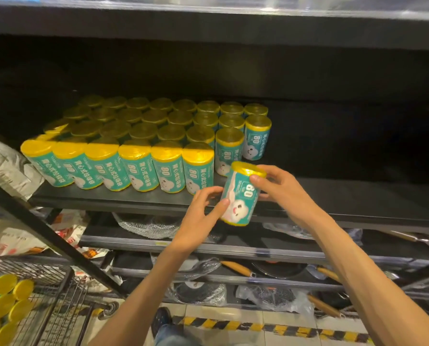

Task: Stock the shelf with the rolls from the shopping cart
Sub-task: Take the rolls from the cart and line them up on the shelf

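We see both hands, left hand (203, 216) and right hand (281, 188), grasping one roll (241, 196) above the dark shelf (333, 196); striped floor tape (271, 327) below.

Left hand (203, 211), right hand (278, 186); fingers curled

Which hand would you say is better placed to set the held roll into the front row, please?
Probably the right hand. It grips the roll near its yellow top, on the side of the bare shelf beside the front row. The left hand holds its lower part, before the shelf edge.
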